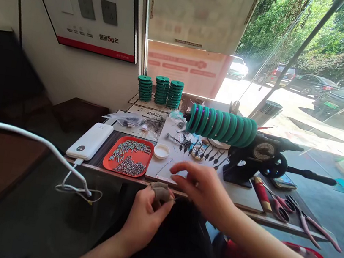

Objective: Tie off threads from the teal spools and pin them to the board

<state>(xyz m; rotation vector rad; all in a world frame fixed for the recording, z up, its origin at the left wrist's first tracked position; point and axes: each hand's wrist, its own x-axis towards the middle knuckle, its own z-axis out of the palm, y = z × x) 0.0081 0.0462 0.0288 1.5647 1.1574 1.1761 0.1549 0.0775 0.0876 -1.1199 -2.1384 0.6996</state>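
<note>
My left hand (146,217) is closed low in front of the table edge. Its fingers and thumb press around a grey-brown piece that looks like cloth (160,190). A tiny bit sticks out beside the thumb tip, too small to name. Just above and to the right, my right hand (199,184) hovers over the board's front edge, thumb and forefinger apart with nothing visible between them. Near its fingertips a thin wire-like piece (164,168) lies on the white board (153,171). An orange tray (106,160) to the left holds small metal tubes and shiny small parts.
A hand-cranked device (263,152) carries a row of green discs (223,125). Stacked green spools (161,91) stand behind. A white power bank (90,141), a white lid (161,151), scissors (280,208) and pliers (305,224) lie around. A white cable (31,129) crosses at left.
</note>
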